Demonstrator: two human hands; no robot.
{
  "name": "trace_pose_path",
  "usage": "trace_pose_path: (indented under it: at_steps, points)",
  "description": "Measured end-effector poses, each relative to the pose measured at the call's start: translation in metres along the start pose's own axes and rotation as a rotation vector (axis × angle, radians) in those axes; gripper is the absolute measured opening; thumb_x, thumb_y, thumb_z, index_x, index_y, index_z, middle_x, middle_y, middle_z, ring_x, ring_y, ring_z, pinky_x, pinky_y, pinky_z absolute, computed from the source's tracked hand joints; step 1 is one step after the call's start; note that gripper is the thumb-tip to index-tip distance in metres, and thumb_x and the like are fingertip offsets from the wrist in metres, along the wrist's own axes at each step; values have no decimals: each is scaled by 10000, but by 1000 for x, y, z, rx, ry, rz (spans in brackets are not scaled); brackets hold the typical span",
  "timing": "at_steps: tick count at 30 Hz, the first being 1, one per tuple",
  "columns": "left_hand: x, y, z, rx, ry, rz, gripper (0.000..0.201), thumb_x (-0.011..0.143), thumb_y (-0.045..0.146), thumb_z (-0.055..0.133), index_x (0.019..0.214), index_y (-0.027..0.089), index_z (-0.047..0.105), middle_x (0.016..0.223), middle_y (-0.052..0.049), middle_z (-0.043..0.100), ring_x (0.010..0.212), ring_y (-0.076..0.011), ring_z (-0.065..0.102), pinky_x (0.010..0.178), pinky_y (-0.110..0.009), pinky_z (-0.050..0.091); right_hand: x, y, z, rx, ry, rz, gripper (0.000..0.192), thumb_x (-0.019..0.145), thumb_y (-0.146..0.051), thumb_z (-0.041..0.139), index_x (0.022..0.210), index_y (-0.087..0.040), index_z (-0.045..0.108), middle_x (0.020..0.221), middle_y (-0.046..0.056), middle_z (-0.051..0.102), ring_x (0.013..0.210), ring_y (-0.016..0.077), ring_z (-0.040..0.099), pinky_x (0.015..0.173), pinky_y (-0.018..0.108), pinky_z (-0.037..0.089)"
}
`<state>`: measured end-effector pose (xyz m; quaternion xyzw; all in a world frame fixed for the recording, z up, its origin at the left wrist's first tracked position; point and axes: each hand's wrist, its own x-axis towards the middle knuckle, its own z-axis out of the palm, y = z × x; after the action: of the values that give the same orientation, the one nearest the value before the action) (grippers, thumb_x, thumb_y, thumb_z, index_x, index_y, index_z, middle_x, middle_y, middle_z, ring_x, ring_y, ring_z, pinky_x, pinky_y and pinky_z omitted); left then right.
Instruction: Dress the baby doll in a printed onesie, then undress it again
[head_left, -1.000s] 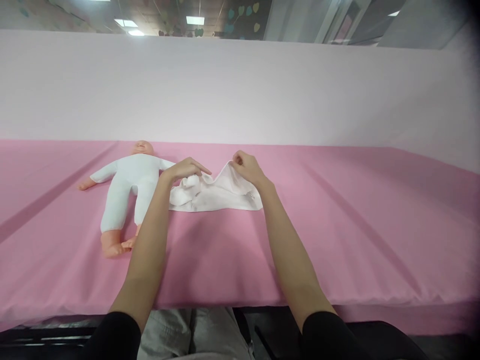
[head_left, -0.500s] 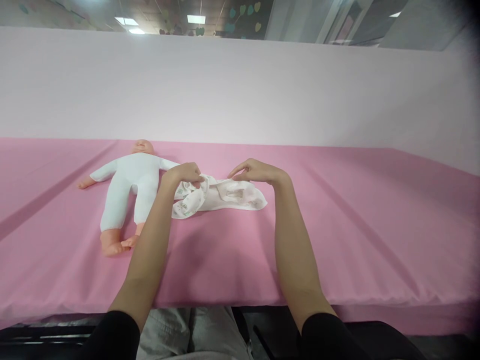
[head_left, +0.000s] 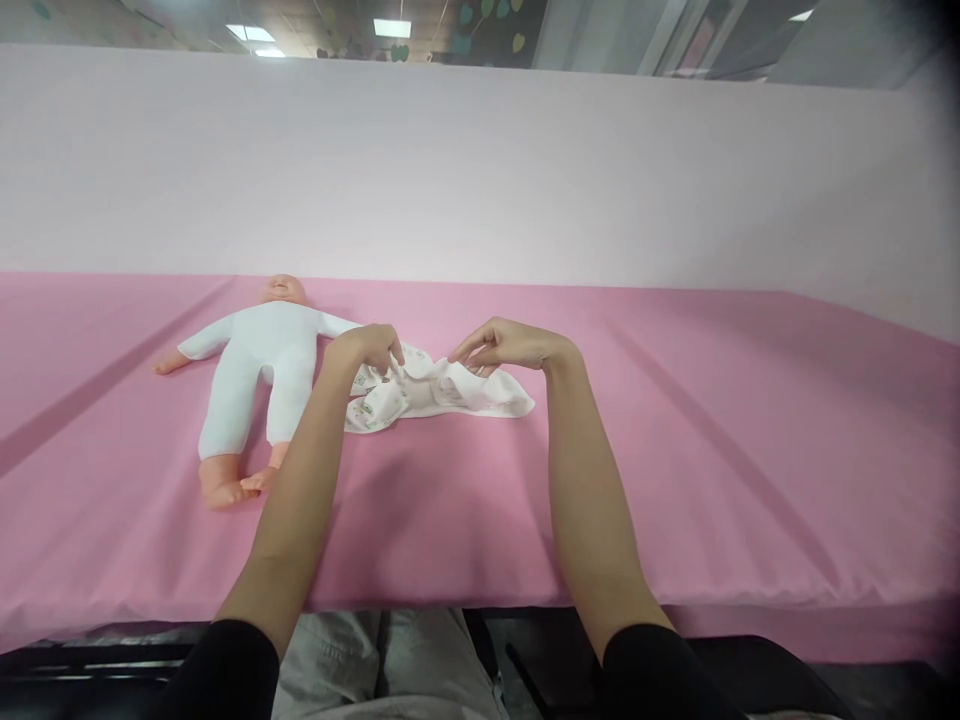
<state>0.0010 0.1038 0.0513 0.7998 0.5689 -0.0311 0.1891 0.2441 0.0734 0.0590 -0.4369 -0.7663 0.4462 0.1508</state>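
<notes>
A small white printed garment lies crumpled on the pink tabletop, between both hands. The left hand pinches its left edge in a narrow grip; the right hand pinches a raised fold at its middle. A baby doll lies face-up just left of the garment.

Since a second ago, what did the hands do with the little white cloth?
The right hand lowered the raised corner of the small white printed cloth, let it go, then pinched the fabric again. The left hand kept gripping its end, so the cloth bunched up. The white-suited baby doll and pink table cover stayed put.
</notes>
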Motion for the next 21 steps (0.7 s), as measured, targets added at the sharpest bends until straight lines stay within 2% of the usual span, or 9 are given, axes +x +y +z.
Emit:
trace_pose_path:
  at_steps: [1,3,7,9,11,13,16,19,21]
  points:
    - [0,0,0,4,2,-6,489,589,75,617,1042,237,703,858,-17,697,761,-182,633,625,-234,439,2,1,1,-18,8,-6,270,694,-152,672,951,-181,750,947,46,725,865,166,647,771,254,538]
    - [0,1,0,-8,55,-13,463,601,59,580,1013,221,714,864,-32,696,732,-180,635,623,-246,438,8,4,3,-74,35,11,271,671,-127,658,917,-180,757,933,40,730,881,178,647,763,241,529]
    - [-3,5,1,-60,69,12,70,645,164,616,674,163,679,690,-50,660,702,-198,634,593,-261,418,22,14,9,-237,158,104,247,597,-78,656,798,-176,760,858,41,733,817,205,651,647,235,502]
    - [-5,5,0,-61,67,16,130,655,230,638,550,163,599,610,-49,617,681,-207,626,570,-269,398,27,19,11,-264,172,101,196,604,-85,647,748,-174,746,844,41,729,794,202,647,623,233,488]
    - [-7,5,-1,-44,153,19,200,656,255,646,506,168,546,578,-49,578,681,-220,618,568,-281,386,28,20,12,-251,154,72,150,640,-107,628,733,-169,729,825,44,720,777,193,640,620,234,482]
    - [-7,4,-2,-56,299,53,191,655,264,650,524,170,547,608,-55,569,735,-234,615,589,-288,391,26,19,12,-222,182,21,132,681,-130,606,753,-162,712,837,52,711,783,186,631,634,239,476]
    - [-7,4,-4,-180,506,170,163,656,310,658,634,160,598,792,-64,614,848,-223,595,662,-277,426,19,12,9,-127,305,-136,141,735,-169,575,824,-162,685,987,67,690,900,188,614,724,254,474]
    - [-10,5,-8,-375,592,344,232,687,373,635,736,148,605,900,-53,617,847,-178,573,704,-265,445,11,3,4,49,412,-340,121,773,-232,562,843,-163,634,1051,77,663,963,188,603,789,290,474]
    - [-14,6,-12,-509,617,433,240,732,387,590,763,148,587,822,-30,597,790,-151,570,679,-255,448,5,-4,1,146,516,-427,122,791,-287,573,821,-169,586,937,66,665,910,185,616,768,308,482]
